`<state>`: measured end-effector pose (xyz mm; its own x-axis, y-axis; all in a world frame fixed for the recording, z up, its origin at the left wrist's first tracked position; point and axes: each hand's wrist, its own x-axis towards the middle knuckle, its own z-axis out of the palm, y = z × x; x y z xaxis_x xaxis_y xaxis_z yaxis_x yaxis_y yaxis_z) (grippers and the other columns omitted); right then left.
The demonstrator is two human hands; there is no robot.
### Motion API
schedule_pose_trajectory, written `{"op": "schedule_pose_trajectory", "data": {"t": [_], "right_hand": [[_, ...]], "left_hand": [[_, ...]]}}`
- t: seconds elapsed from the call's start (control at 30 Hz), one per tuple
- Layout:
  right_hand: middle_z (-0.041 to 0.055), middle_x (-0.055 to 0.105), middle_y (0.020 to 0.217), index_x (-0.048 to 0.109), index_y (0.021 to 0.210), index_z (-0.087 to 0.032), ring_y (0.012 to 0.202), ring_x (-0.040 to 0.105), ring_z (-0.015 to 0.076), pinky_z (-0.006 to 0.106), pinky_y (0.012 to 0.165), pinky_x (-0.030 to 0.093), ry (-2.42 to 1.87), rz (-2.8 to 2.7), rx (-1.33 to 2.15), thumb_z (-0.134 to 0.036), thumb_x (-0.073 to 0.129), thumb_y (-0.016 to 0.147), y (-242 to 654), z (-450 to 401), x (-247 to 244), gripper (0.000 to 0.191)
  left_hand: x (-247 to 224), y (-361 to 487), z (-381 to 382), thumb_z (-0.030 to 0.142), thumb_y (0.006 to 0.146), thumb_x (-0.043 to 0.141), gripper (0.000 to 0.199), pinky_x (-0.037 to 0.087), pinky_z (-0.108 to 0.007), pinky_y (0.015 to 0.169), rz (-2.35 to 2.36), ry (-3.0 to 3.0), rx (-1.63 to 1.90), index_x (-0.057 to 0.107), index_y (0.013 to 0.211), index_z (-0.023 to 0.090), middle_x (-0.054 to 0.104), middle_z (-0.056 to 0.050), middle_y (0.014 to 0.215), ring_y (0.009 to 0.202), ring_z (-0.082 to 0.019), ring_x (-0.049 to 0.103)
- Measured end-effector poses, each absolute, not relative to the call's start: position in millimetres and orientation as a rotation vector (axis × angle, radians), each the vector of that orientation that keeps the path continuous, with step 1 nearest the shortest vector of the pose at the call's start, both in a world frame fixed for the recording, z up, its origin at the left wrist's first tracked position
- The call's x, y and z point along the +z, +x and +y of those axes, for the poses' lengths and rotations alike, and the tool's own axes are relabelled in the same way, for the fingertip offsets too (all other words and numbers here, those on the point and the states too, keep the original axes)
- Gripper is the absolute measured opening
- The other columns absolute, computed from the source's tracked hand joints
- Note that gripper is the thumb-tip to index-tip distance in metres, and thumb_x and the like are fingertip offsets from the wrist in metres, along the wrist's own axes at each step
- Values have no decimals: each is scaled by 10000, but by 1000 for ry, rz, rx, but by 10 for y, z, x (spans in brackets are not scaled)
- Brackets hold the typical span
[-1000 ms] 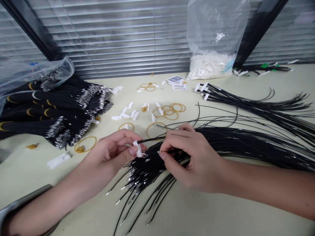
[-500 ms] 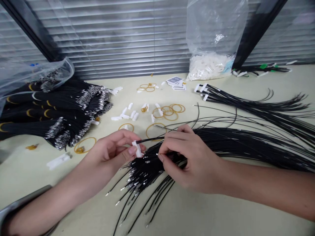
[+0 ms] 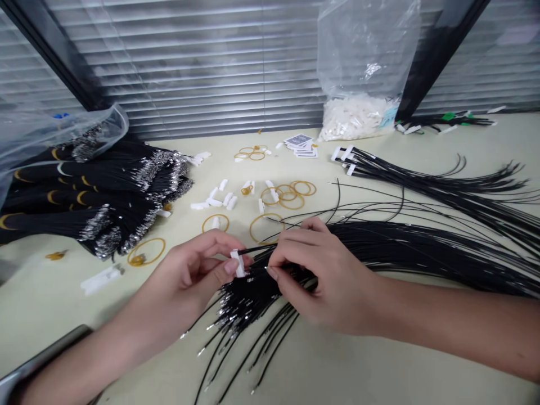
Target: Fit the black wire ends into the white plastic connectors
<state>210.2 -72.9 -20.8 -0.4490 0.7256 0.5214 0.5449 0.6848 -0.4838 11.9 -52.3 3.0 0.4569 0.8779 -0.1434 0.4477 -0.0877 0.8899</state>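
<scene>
My left hand [image 3: 198, 270] pinches a small white plastic connector [image 3: 238, 263] between thumb and fingers. A thin black wire [image 3: 259, 249] runs from that connector to the right, above my right hand. My right hand [image 3: 320, 275] sits close by, its fingertips pinching a wire near its metal tip. A thick bundle of black wires [image 3: 400, 250] passes under that hand, and its silver-tipped ends [image 3: 248, 301] fan out toward me. The exact wire end in my right fingers is partly hidden.
Banded black wire bundles [image 3: 97, 197] lie at left, with more wires fitted with white connectors [image 3: 422, 180] at right. Rubber bands [image 3: 287, 194], loose white connectors [image 3: 219, 197] and a card stack [image 3: 301, 146] lie on the pale table [image 3: 50, 298]. A clear bag of connectors [image 3: 358, 115] stands behind.
My right hand has shifted slightly left, closer to the connector. My left hand keeps its hold. The whole view has tilted a little, so the table items sit slightly lower.
</scene>
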Motion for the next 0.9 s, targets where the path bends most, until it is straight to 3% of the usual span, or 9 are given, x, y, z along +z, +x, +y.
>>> {"op": "schedule_pose_trajectory", "data": {"t": [0.43,0.63,0.9], "right_hand": [[-39,514,647,537,694,-132,609,444,74,281,692,262,-972,-2180,356,-82,493,768,2111,-726,-200,99],[-32,572,748,567,927,-151,703,502,81,281,737,291,-902,-2198,267,-170,550,839,2126,-710,-239,92],[75,568,885,611,811,-123,826,487,137,283,768,384,-888,-2157,25,-163,494,896,2142,-726,-237,150]], "left_hand": [[20,145,-555,356,844,565,170,403,-187,562,1117,1679,578,556,890,193,611,-1,715,656,-118,539],[10,94,-479,363,851,577,190,438,-183,660,1037,1570,595,548,939,197,614,6,776,758,-117,572],[20,97,-456,301,842,600,178,463,-155,734,1041,1469,648,547,976,194,642,4,874,815,-102,592]]}}
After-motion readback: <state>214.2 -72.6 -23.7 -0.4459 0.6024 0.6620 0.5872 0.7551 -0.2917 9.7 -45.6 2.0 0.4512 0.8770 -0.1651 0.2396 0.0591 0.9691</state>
